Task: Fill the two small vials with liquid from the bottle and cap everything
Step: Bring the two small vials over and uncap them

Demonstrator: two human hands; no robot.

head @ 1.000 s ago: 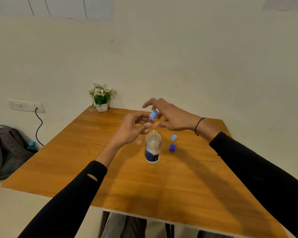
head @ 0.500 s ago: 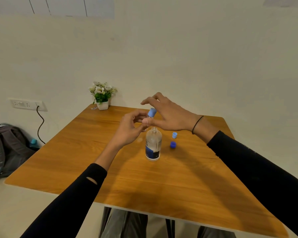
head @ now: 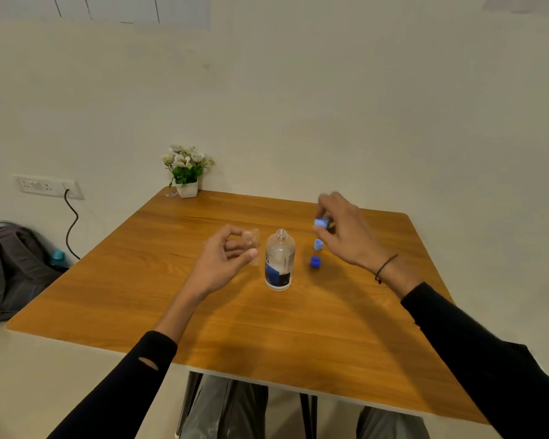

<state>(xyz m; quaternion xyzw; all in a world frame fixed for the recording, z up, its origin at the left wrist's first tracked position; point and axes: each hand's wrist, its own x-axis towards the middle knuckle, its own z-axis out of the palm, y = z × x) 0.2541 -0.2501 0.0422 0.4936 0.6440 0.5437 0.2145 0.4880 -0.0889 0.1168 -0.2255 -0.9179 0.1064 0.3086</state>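
A clear bottle (head: 279, 261) with a dark blue label stands uncapped in the middle of the wooden table (head: 298, 337). Just left of it, my left hand (head: 222, 261) holds a small clear vial (head: 251, 239) by its fingertips, with no cap on it. My right hand (head: 346, 229) is to the right of the bottle, pinching a light blue cap (head: 320, 223) above the table. Below that hand a second light blue cap (head: 318, 244) and a dark blue cap (head: 315, 262) lie on the table. A second vial may stand blurred behind my left thumb.
A small white pot with white flowers (head: 187, 172) stands at the table's far left corner. A grey backpack (head: 10, 274) lies on the floor at the left, under a wall socket (head: 48, 186) with a black cable. My knees show under the near edge.
My hands were together above the bottle with the capped vial between them. Now they are apart: the right hand has carried the light blue cap to the right, the left hand keeps the vial.
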